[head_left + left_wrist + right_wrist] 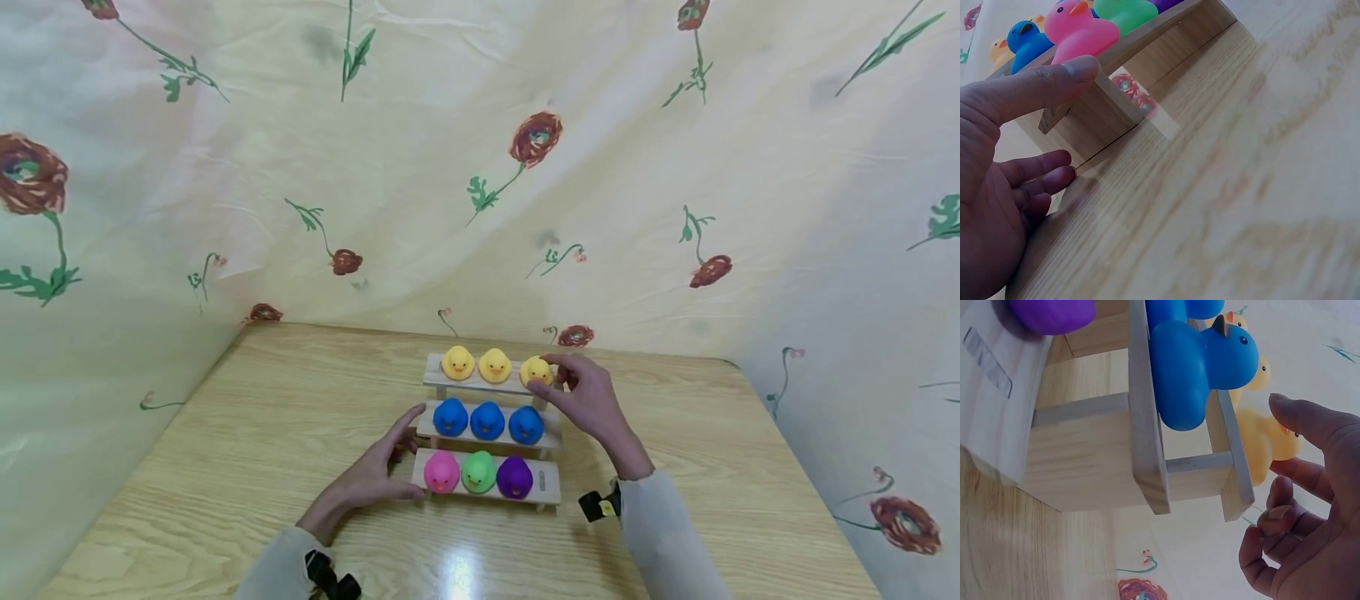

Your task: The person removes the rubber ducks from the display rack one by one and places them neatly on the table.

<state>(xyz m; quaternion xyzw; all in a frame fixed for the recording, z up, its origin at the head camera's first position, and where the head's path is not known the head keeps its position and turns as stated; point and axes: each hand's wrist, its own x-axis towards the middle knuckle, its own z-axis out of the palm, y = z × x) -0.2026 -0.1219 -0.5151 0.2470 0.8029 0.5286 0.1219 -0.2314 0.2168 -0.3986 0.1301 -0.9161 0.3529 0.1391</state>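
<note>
A three-tier wooden stand [550, 482] bears rubber ducks in rows. My right hand [585, 398] has its thumb and index finger on either side of the right-hand yellow rubber duck [1260, 440] on the top tier. Its other fingers are curled beside the tier's end. My left hand [372, 472] spreads along the stand's left side, its thumb [1054, 84] by the lowest tier's front corner, near the pink duck [442, 472]. Next to that sit a green duck [478, 472] and a purple duck [515, 477].
Two more yellow ducks, the middle one [495, 366] among them, stand on the top tier. Three blue ducks [487, 421] fill the middle tier. Under the stand is a wood-grain table [285, 417]. Flowered cloth [420, 167] hangs behind and at both sides.
</note>
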